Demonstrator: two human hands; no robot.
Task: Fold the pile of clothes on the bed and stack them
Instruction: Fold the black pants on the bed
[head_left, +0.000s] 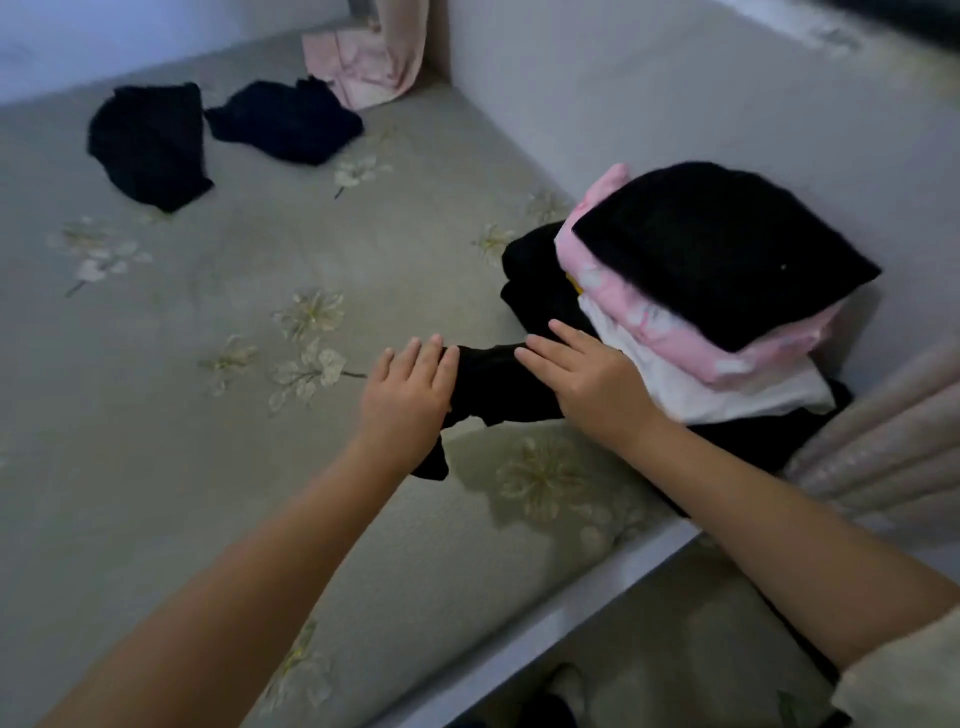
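Note:
A small black garment (493, 384) lies bunched on the bed near its front edge. My left hand (408, 395) presses flat on its left end, fingers straight. My right hand (582, 379) lies flat on its right end, fingers straight too. Just right of them stands a stack of folded clothes (711, 291): black on top, pink floral and white beneath, black at the bottom. Two loose dark garments, one (148, 145) and the other (285, 124), lie at the far left of the bed. A pink garment (358, 67) sits crumpled in the far corner.
The bed (218, 426) has a grey-green floral sheet. White walls (623, 104) close the far side and the right. The bed's front edge (571, 613) runs diagonally at lower right, with floor below. A ribbed beige curtain (883, 447) hangs at the right.

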